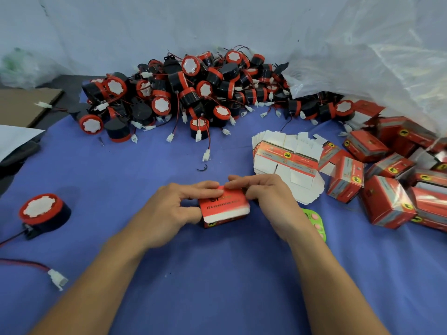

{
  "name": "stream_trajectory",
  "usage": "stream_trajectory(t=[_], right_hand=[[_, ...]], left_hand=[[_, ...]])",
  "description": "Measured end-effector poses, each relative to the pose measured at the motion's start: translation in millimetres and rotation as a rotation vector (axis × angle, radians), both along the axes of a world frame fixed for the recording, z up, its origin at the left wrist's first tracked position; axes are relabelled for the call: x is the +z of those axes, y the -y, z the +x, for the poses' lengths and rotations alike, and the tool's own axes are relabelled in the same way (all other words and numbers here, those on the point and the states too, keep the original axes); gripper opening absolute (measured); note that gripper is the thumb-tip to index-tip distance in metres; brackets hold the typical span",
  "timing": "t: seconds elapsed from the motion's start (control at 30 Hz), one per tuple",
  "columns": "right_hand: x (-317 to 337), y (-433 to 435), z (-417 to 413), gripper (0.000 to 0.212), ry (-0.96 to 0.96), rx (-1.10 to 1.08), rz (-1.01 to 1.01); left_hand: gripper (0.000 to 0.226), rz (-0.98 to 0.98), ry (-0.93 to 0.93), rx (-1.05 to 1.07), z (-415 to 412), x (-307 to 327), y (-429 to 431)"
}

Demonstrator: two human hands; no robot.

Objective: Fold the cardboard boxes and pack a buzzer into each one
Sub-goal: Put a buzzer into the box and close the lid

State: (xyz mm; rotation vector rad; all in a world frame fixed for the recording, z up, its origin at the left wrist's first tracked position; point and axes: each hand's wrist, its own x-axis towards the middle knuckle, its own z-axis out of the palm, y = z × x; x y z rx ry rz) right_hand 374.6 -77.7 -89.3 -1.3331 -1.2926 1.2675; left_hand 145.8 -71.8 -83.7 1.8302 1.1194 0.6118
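**Box (pixel 225 206) in our grip, one among many**

We hold one red box low over the blue cloth (pixel 217 274), near its middle. Our left hand (pixel 174 209) pinches the left end, fingers on top and thumb at the side. Our right hand (pixel 268 194) curls over the far right edge. One lone buzzer (pixel 43 213) stands at the left. Behind lies a heap (pixel 188 93) of buzzers, too many for us to count. One stack of flat blanks (pixel 285 160) sits just right of our hands, with at least six folded boxes (pixel 387 201) past it.
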Motion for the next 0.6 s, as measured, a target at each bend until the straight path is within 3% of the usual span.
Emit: stream_trajectory(t=[0.07, 0.17, 0.23, 0.4, 0.6], right_hand=[[0.4, 2.5, -1.1, 0.047, 0.047, -0.021, 0.019], [-0.7, 5.1, 0.6, 0.034, 0.113, 0.074, 0.060], [-2.0, 5.5, 3.0, 0.052, 0.179, 0.206, 0.066], [-6.5, -2.2, -7.5, 0.055, 0.252, 0.056, 0.124], [-12.0, -3.9, -9.7, 0.050, 0.417, 0.049, 0.183]], left_hand=[[0.051, 0.046, -0.037, 0.023, 1.7, -0.6, 2.0], [0.059, 0.251, -0.205, 0.039, 3.5, -6.5, 4.1], [0.059, 0.325, -0.245, 0.057, 10.3, -11.9, 4.7], [0.053, 0.364, -0.242, 0.109, 26.3, -19.0, -5.4], [0.051, 0.379, -0.256, 0.132, 27.9, -20.9, -9.4]])
